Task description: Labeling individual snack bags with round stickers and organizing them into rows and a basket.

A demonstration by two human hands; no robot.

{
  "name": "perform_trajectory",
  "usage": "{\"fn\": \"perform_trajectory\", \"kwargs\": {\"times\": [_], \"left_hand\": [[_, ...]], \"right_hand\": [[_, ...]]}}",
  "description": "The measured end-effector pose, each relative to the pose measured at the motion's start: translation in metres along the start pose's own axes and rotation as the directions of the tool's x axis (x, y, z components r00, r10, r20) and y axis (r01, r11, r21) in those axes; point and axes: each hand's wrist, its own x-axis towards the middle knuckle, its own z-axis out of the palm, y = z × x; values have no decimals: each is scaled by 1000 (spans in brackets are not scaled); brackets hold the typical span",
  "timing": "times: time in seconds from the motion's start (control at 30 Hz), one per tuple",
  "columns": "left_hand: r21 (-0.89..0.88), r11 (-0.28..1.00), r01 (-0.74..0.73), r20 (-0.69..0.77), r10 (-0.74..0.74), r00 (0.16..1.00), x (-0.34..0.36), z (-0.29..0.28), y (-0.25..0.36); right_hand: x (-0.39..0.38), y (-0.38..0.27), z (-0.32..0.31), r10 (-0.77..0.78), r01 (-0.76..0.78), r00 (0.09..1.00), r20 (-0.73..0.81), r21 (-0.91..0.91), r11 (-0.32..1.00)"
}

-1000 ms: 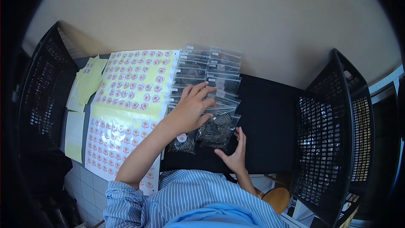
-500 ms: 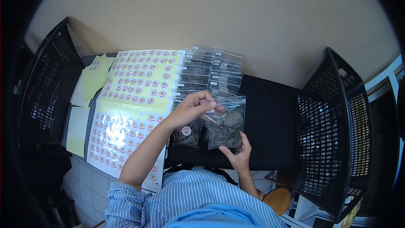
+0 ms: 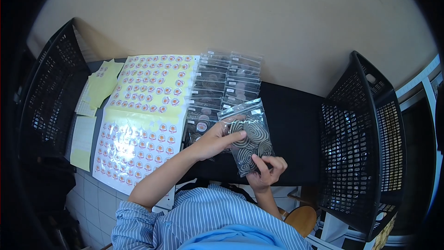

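Observation:
Between my hands is a clear zip bag [image 3: 257, 127] packed with dark spiral coils, its zip edge at the top. My left hand [image 3: 217, 140] grips the bag's left side, thumb across the front and fingers behind it. At the lower right corner my right hand [image 3: 267, 172] holds it, the thumb on the front and the other fingers curled. Just behind lie two overlapping columns of similar bags [image 3: 210, 83], partly hidden by my left hand and the held bag. One bag there carries a round sticker [image 3: 201, 127].
A large sheet of round stickers [image 3: 138, 116] covers the table's left part, with yellow paper scraps [image 3: 102, 85] beside it. Black perforated crates stand at left [image 3: 51, 88] and right [image 3: 356, 153]. Black cloth [image 3: 296, 130] covers the table. A round wooden stool [image 3: 301, 221] is below right.
The bag has turned and tilted, its top now leaning left. My left hand has slid from the top edge down the left side; my right hand has moved slightly lower.

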Motion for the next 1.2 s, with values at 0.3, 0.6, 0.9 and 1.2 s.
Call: {"fn": "perform_trajectory", "kwargs": {"times": [0.3, 0.6, 0.9, 1.2], "left_hand": [[153, 941, -303, -168, 327, 930, -13, 4, 2], [20, 967, -252, -370, 241, 897, -62, 18, -3], [277, 904, -325, -946, 315, 72, -252, -63, -42], [267, 963, -29, -939, 266, 217, -274, -114, -45]], "right_hand": [[12, -2, 2, 645, -676, 526, 555, 733, -80], [13, -29, 17, 295, -715, 631, 718, 685, -138], [-36, 20, 41, 620, -729, 679, 394, 260, 633], [-65, 11, 65, 670, -714, 646, 365, -23, 700]]}}
